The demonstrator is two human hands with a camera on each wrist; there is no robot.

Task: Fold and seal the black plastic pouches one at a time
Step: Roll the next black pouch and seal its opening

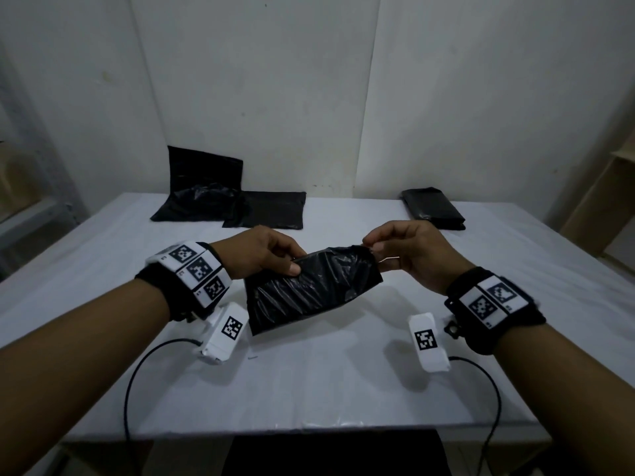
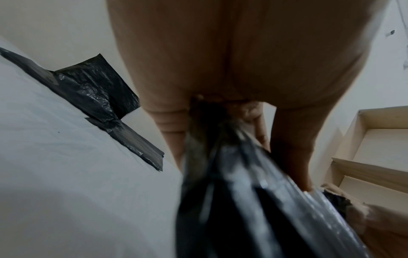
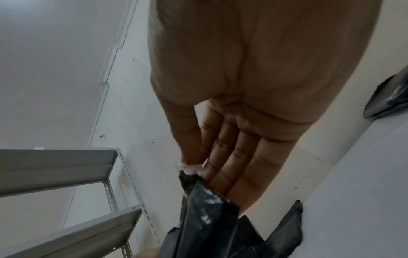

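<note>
Both hands hold one black pouch (image 1: 311,290) above the white table (image 1: 326,383), clear of its surface. The left hand (image 1: 266,252) grips the pouch's upper left edge, thumb pressed on the near face and fingers curled behind. The right hand (image 1: 410,254) pinches the upper right corner between thumb and fingertip — the other fingers lie fairly straight in the right wrist view. The pouch is crinkled and tilts down toward the left. Two flat black pouches (image 1: 237,204) lie at the far left of the table, one propped against the wall (image 1: 309,80). A folded black stack (image 1: 434,207) sits at the far right, well apart from them.
</note>
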